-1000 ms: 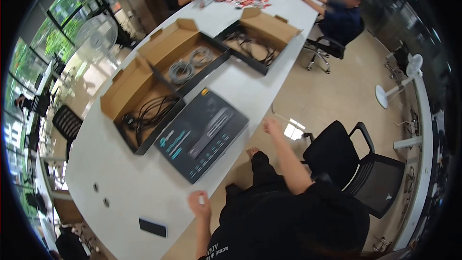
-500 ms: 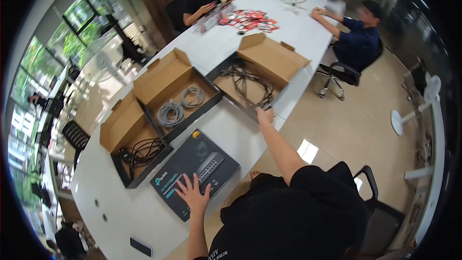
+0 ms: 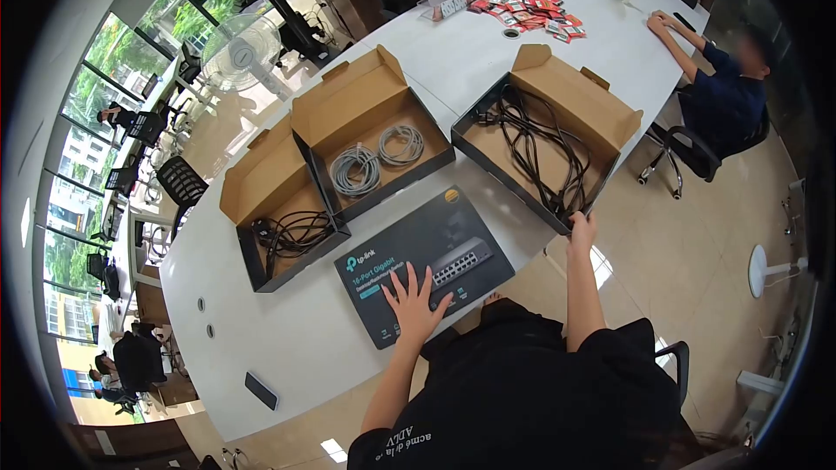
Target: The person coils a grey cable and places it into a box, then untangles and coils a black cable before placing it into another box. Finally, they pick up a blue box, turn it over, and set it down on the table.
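My left hand lies flat with fingers spread on a closed dark tp-link switch box, printed with "16-Port Gigabit". My right hand grips the near corner of an open cardboard box at the right table edge. Black cables lie loosely coiled inside that box, some close to my fingers. Left of it, a second open box holds two grey cable coils. A third open box, farther left, contains a bundle of black cables.
All boxes stand on a white table. A phone lies near its left end. Red packets are heaped farther back. A person sits at the right side; others sit at the far end. A fan stands beyond the table.
The view has shifted, so everything sits differently in the frame. The right box has moved slightly away from the middle box, with my right hand still at its corner. My left hand stays on the switch box.
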The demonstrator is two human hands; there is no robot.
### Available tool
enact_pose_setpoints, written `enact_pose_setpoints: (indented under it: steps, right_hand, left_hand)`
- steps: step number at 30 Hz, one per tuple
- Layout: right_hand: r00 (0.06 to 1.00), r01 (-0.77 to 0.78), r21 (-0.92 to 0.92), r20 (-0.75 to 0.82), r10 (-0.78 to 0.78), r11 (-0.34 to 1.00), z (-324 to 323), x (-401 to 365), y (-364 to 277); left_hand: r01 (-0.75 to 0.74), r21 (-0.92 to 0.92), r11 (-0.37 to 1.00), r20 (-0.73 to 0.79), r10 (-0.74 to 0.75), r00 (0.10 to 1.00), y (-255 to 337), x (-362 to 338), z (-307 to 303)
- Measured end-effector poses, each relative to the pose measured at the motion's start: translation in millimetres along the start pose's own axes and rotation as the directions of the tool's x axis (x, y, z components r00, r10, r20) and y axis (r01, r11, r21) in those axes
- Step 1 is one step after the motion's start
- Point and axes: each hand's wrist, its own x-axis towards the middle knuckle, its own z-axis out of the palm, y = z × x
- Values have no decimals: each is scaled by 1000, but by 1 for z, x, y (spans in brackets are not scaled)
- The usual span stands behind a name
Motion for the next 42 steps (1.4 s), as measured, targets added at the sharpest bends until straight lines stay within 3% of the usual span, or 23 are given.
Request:
enact_pose_setpoints:
  steps: [1,4,7,9,11,13,14,15,17,20,21,24,25,28,30,32,34,36,39,40,42]
  right_hand:
    - [999,19,-14,26,-18,1000,-11,-5,-17]
    - [984,-149,-5,97,149,989,-34,-39,-72]
    - [987,-104,11,121,102,995,-54,-55,-71]
    - [987,-55,11,149,52,998,-55,-76,-77]
    - [971,-12,-40,238,21,999,-53,-90,-79]
    - [940,21,-105,342,16,994,-54,-95,-80]
    - [918,32,-123,396,19,992,-52,-97,-83]
    - [893,44,-140,450,24,989,-50,-101,-86]
    - [818,63,-235,569,85,970,-50,-98,-80]
    - [682,161,-382,709,177,910,-36,-112,-78]
    - [615,162,-461,739,276,872,-25,-123,-88]
    - [464,381,-471,842,277,796,-12,-129,-69]
    - [412,409,-469,860,300,783,-7,-129,-74]
    - [187,387,-379,925,332,841,5,-69,-46]
    - [399,236,-427,862,313,873,60,-83,-83]
    - [493,197,-365,839,229,910,123,-68,-72]
    - [446,79,-346,851,277,935,177,-65,-57]
    - [235,-12,-391,894,382,921,217,-78,-43]
    - [121,14,-280,953,276,960,234,-80,-30]
    - [70,-14,-244,967,245,970,236,-76,-30]
    - [-29,-84,-195,981,193,977,230,-65,-30]
  left_hand:
    - [-6,-11,1000,-1,6,1000,2,5,2]
    - [-40,-45,998,-35,38,999,6,13,9]
    - [-62,-48,997,-52,60,997,8,20,11]
    - [28,-385,922,-53,-53,997,-6,25,18]
    - [79,-694,715,-48,-156,987,-30,36,12]
    - [81,-971,225,37,-193,980,-77,53,16]
    - [238,-967,-94,256,-331,908,-75,64,-15]
    - [214,-964,-160,258,-345,903,-83,71,-38]
    - [202,-976,-77,216,-292,932,-111,85,-54]
    - [149,-989,-21,146,-375,916,-122,95,-64]
    - [52,-969,-242,156,-435,887,-126,93,-61]
    - [68,-992,-107,109,-445,889,-142,62,-59]
    - [75,-996,-40,85,-508,857,-149,55,-50]
    - [-3,-997,-71,40,-591,806,-152,38,-39]
    - [-48,-997,-61,-7,-551,835,-170,34,-22]
    - [-91,-995,-50,-51,-536,843,-176,31,-14]
    - [-137,-990,-34,-96,-547,832,-171,36,-18]
    - [-182,-982,-41,-129,-556,821,-169,38,-26]
    - [-192,-981,-36,-145,-527,837,-168,31,-36]
    - [-181,-983,-33,-139,-514,847,-167,28,-40]
    - [20,-994,109,-55,-641,765,-162,25,-46]
